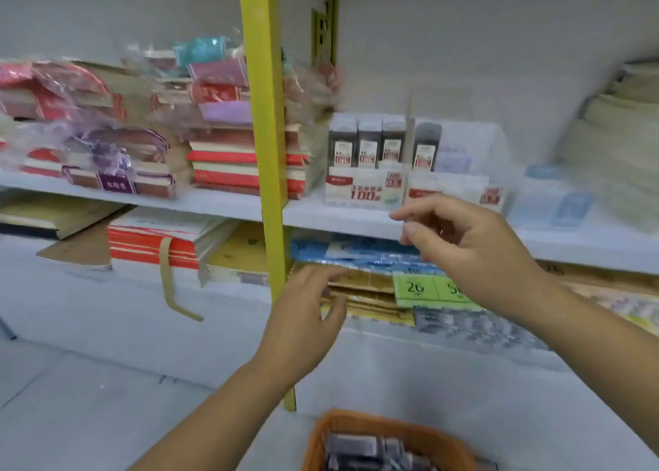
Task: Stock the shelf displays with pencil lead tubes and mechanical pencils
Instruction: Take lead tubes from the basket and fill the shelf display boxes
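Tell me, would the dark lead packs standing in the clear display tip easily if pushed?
Probably: the lead packs are tall, narrow and upright. The clear display holds only their lower part. Small, so likely light.

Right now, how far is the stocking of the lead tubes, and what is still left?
Done: three lead tubes stand in the left display box, one tube in the right display box, which has free room. In hand: the right hand is raised before the boxes; blur hides whether its fingers pinch anything. The left hand is open. Left: the orange basket holds more packs.
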A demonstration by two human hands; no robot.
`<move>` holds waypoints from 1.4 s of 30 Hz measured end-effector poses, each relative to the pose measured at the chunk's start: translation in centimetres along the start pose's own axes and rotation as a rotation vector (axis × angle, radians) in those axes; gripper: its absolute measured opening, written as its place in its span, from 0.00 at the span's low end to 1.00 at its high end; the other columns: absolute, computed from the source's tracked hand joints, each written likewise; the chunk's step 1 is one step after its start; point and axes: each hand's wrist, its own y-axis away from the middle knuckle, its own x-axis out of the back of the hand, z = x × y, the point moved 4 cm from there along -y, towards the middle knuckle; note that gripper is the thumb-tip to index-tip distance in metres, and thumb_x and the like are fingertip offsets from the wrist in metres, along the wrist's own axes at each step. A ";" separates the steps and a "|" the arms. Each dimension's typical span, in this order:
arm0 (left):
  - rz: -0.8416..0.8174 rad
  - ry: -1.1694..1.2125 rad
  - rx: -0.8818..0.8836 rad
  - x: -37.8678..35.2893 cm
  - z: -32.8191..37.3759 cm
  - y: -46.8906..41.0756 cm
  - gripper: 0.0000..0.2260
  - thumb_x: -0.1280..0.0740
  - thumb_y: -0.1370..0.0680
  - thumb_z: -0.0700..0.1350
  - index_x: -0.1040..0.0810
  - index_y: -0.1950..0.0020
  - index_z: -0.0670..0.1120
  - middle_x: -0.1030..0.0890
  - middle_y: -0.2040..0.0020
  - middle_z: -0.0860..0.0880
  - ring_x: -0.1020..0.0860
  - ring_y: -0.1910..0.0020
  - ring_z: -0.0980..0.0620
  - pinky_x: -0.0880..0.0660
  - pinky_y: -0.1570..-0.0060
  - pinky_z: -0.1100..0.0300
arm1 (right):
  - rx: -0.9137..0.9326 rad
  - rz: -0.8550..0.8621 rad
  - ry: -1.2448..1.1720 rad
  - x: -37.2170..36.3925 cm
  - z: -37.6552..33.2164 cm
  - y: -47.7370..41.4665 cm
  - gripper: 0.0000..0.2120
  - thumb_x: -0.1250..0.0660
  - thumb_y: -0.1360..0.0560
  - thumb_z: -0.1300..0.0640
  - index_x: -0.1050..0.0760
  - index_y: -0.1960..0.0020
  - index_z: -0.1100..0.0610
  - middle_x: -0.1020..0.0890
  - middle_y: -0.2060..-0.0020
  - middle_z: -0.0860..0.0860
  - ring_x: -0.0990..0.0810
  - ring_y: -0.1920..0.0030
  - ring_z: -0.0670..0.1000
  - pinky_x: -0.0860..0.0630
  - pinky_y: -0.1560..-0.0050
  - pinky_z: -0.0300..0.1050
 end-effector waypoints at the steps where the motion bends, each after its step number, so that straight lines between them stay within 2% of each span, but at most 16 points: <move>1: -0.130 -0.040 0.036 -1.5 -1.3 1.9 0.17 0.32 0.20 0.44 0.25 0.32 0.54 0.25 0.40 0.56 0.25 0.46 0.59 0.26 0.45 0.61 | -0.091 -0.081 0.001 -1.2 2.0 2.0 0.08 0.33 0.23 0.56 0.20 0.50 0.43 0.18 0.60 0.46 0.20 0.61 0.47 0.24 0.60 0.38; 3: -0.396 -0.119 0.136 -4.7 -4.2 6.3 0.18 0.33 0.19 0.46 0.27 0.29 0.52 0.26 0.36 0.53 0.25 0.45 0.58 0.28 0.46 0.62 | -0.309 -0.266 0.039 -4.2 7.2 6.8 0.08 0.34 0.22 0.56 0.21 0.49 0.44 0.19 0.60 0.47 0.21 0.62 0.44 0.26 0.59 0.40; 6: -0.683 -0.148 0.313 -9.3 -8.6 12.8 0.21 0.33 0.19 0.45 0.30 0.26 0.48 0.27 0.30 0.47 0.25 0.36 0.50 0.30 0.39 0.59 | -0.653 -0.469 0.067 -9.0 15.5 15.5 0.08 0.35 0.21 0.58 0.21 0.44 0.53 0.22 0.56 0.41 0.24 0.59 0.37 0.29 0.56 0.41; 8: -0.767 -0.152 0.428 -12.1 -10.9 16.2 0.21 0.33 0.19 0.44 0.30 0.26 0.48 0.27 0.29 0.46 0.26 0.33 0.47 0.31 0.38 0.60 | -0.847 -0.569 0.105 -11.7 20.2 21.5 0.11 0.34 0.22 0.57 0.23 0.40 0.53 0.22 0.51 0.45 0.23 0.51 0.44 0.30 0.53 0.40; 9: -0.788 -0.144 0.472 -13.4 -11.9 17.5 0.21 0.34 0.20 0.44 0.29 0.27 0.49 0.26 0.30 0.46 0.26 0.34 0.47 0.32 0.41 0.63 | -0.905 -0.623 0.128 -12.9 22.1 24.1 0.13 0.34 0.22 0.56 0.23 0.39 0.52 0.22 0.48 0.47 0.23 0.48 0.46 0.29 0.51 0.40; 11: -0.846 -0.127 0.537 -16.0 -13.6 19.7 0.19 0.33 0.20 0.44 0.27 0.29 0.49 0.24 0.31 0.46 0.25 0.36 0.47 0.33 0.46 0.65 | -1.013 -0.708 0.125 -15.0 24.8 28.7 0.14 0.34 0.23 0.55 0.24 0.38 0.52 0.21 0.45 0.49 0.23 0.47 0.48 0.30 0.49 0.40; 13: -0.909 -0.111 0.588 -18.1 -14.8 21.6 0.20 0.31 0.21 0.45 0.27 0.29 0.48 0.24 0.31 0.46 0.26 0.34 0.48 0.33 0.41 0.63 | -1.106 -0.733 0.097 -16.5 26.5 32.1 0.12 0.34 0.23 0.56 0.24 0.39 0.52 0.23 0.48 0.47 0.24 0.48 0.47 0.32 0.52 0.39; 17: -0.991 -0.101 0.620 -21.7 -16.4 23.9 0.24 0.28 0.22 0.47 0.28 0.27 0.47 0.25 0.29 0.46 0.27 0.31 0.47 0.35 0.40 0.65 | -1.068 -0.700 0.090 -19.3 28.2 34.8 0.06 0.31 0.27 0.60 0.23 0.50 0.55 0.22 0.55 0.50 0.24 0.53 0.52 0.29 0.56 0.44; 19: -1.036 -0.098 0.618 -23.5 -16.6 24.6 0.25 0.27 0.24 0.48 0.27 0.28 0.47 0.24 0.31 0.45 0.27 0.32 0.46 0.34 0.38 0.61 | -1.051 -0.773 0.078 -20.7 28.7 35.5 0.22 0.27 0.29 0.55 0.26 0.36 0.53 0.23 0.41 0.53 0.25 0.41 0.55 0.27 0.42 0.48; 20: -1.056 -0.092 0.607 -24.4 -16.6 25.0 0.26 0.26 0.25 0.49 0.27 0.28 0.47 0.24 0.32 0.45 0.27 0.32 0.45 0.33 0.37 0.59 | -1.035 -0.841 0.108 -21.2 28.9 35.9 0.31 0.25 0.30 0.52 0.31 0.30 0.51 0.28 0.33 0.52 0.31 0.34 0.56 0.32 0.36 0.49; 22: -1.088 -0.120 0.586 -25.7 -16.6 25.5 0.31 0.24 0.27 0.53 0.30 0.27 0.51 0.27 0.32 0.46 0.30 0.31 0.46 0.32 0.32 0.53 | -0.954 -0.915 0.196 -21.8 29.3 36.5 0.39 0.25 0.32 0.47 0.37 0.26 0.47 0.35 0.27 0.51 0.37 0.29 0.56 0.38 0.32 0.51; 24: -1.086 -0.190 0.577 -26.5 -16.8 25.8 0.34 0.23 0.29 0.56 0.33 0.27 0.55 0.31 0.31 0.47 0.31 0.31 0.46 0.30 0.32 0.48 | -0.894 -0.883 0.266 -21.6 29.5 36.7 0.39 0.25 0.33 0.45 0.37 0.27 0.44 0.34 0.28 0.48 0.36 0.29 0.54 0.40 0.31 0.53; 27: -1.077 -0.231 0.528 -27.1 -17.1 25.5 0.32 0.22 0.31 0.57 0.33 0.31 0.56 0.31 0.35 0.48 0.28 0.36 0.47 0.25 0.38 0.48 | -0.853 -0.823 0.367 -20.2 30.2 37.2 0.36 0.27 0.34 0.41 0.37 0.29 0.41 0.30 0.32 0.47 0.35 0.31 0.52 0.40 0.33 0.54; 33: -1.149 -0.237 0.417 -27.0 -16.8 26.4 0.29 0.22 0.32 0.58 0.29 0.34 0.57 0.30 0.35 0.50 0.32 0.35 0.49 0.29 0.36 0.50 | -0.881 -0.932 0.405 -19.5 30.6 38.5 0.40 0.26 0.35 0.40 0.38 0.27 0.45 0.34 0.30 0.49 0.39 0.29 0.54 0.38 0.33 0.53; 38: -1.079 -0.173 0.536 -26.2 -17.3 26.9 0.19 0.23 0.28 0.53 0.25 0.42 0.53 0.28 0.42 0.51 0.29 0.41 0.49 0.29 0.38 0.52 | -0.842 -0.889 0.323 -20.6 29.8 38.6 0.34 0.27 0.31 0.48 0.34 0.28 0.51 0.30 0.31 0.49 0.36 0.33 0.53 0.34 0.34 0.49; 42: -1.044 -0.114 0.584 -25.4 -17.6 27.0 0.14 0.23 0.27 0.49 0.27 0.51 0.55 0.26 0.48 0.53 0.26 0.46 0.49 0.27 0.44 0.53 | -0.916 -0.841 0.279 -21.0 29.5 38.5 0.30 0.25 0.32 0.48 0.31 0.33 0.49 0.31 0.35 0.49 0.37 0.33 0.52 0.35 0.34 0.47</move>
